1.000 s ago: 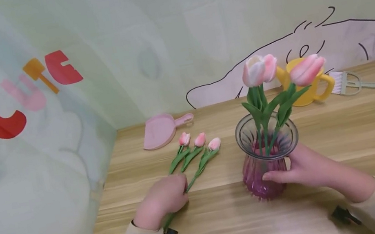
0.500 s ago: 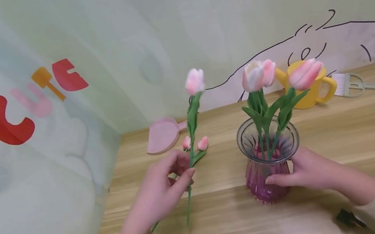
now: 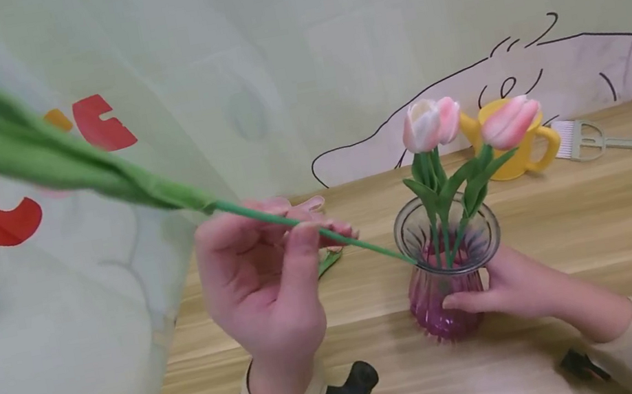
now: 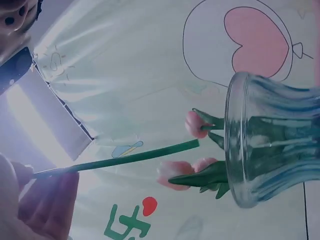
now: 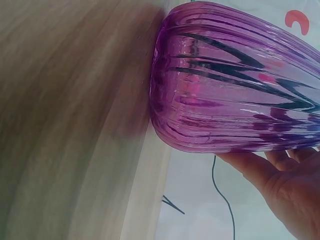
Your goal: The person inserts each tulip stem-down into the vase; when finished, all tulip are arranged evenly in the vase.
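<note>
My left hand (image 3: 264,282) pinches a tulip (image 3: 65,159) by its green stem between thumb and fingers. Its leaves point up and left; the bloom is outside the head view. The stem's lower end overlaps the vase rim in that view, while the left wrist view has the stem tip (image 4: 192,144) just short of the vase mouth (image 4: 235,140). My right hand (image 3: 515,282) holds the purple-based glass vase (image 3: 428,304) round its side, and the vase stands upright. Several pink tulips (image 3: 432,125) stand in it. Behind my left hand, other tulips (image 3: 330,262) lie mostly hidden.
At the back of the wooden table (image 3: 580,236) stand a yellow watering can (image 3: 505,166) and, right of it, a brush (image 3: 573,140) lying flat. A pink dustpan (image 3: 311,203) shows only its handle past my left hand. A printed cloth hangs behind the table.
My left hand has picked one tulip up from those on the table, raised it and tipped it, bloom to the left and stem end toward the vase. My right hand has stayed on the vase.
</note>
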The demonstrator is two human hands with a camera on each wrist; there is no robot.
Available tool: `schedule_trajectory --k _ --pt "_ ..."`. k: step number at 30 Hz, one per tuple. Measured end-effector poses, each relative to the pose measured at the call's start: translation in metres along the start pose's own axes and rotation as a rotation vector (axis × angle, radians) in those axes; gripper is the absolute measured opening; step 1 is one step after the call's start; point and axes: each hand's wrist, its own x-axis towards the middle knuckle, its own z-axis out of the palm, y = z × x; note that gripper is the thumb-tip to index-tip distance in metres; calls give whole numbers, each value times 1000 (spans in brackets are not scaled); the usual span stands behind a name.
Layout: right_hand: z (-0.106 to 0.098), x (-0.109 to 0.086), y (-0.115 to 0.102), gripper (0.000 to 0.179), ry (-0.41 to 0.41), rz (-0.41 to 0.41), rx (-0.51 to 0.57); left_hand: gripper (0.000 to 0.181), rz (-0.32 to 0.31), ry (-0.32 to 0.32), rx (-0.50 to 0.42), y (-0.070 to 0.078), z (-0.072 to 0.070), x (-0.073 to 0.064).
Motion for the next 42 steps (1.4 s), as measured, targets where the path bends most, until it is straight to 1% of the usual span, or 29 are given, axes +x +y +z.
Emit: schedule_trajectory --k 1,2,3,4,6,7,9,11,13,14,16,17,19,23,25,30,33,35,36,39,40,41,42 --pt "0 1 0 74 0 -2 0 22 47 12 -8 -2 3 0" --pt "0 1 -1 74 1 -4 -1 22 74 10 -8 -4 6 0" --pt "0 2 -1 75 1 -5 0 21 81 -2 -12 -6 9 -2" --pt "0 1 -1 76 -2 -1 0 20 74 -23 -1 -9 11 -4" --pt "-1 1 -2 75 -5 7 -4 18 46 -95 53 -16 14 -8" --pt "-1 1 -2 75 -5 6 -3 18 32 -142 97 -20 16 -10" --pt "-1 1 -4 75 1 -2 -2 18 17 -227 225 -28 19 -14" --pt "0 1 -5 77 10 -21 4 19 36 -321 380 -36 22 -16" --pt "0 2 -5 80 14 -42 18 20 37 -415 490 -43 24 -20" --pt "0 2 -5 82 15 -49 22 20 30 -459 530 -46 26 -22" --pt "-1 2 -5 88 9 -49 34 20 10 -536 583 -50 27 -26" --pt "-1 2 -5 90 6 -47 36 20 -3 -563 598 -52 28 -28" --pt "-2 2 -5 94 3 -42 39 21 -16 -597 627 -54 29 -30" --pt "-4 3 -5 92 3 -32 31 24 -11 -614 681 -57 29 -32" --pt "-4 3 -4 88 -3 -26 39 29 -23 -613 696 -57 30 -34" --pt "-2 1 -2 82 -13 -23 59 43 -77 -611 692 -59 29 -39" --pt "-1 0 -1 82 -9 -22 65 48 -95 -609 677 -60 28 -40" --pt "-1 -1 -1 82 -10 -11 71 50 -111 -607 646 -60 27 -42" --pt "-1 -1 -1 82 -13 -4 73 50 -126 -605 615 -61 26 -43" --pt "-1 -2 -2 79 -17 25 67 46 -167 -595 485 -61 21 -45" --pt "-1 -2 -2 77 -15 31 45 43 -168 -581 440 -60 18 -47" --pt "-1 -2 -2 73 -17 41 16 40 -154 -557 402 -59 14 -48" --pt "-1 -2 -2 70 -17 55 -8 36 -125 -525 387 -58 10 -50"
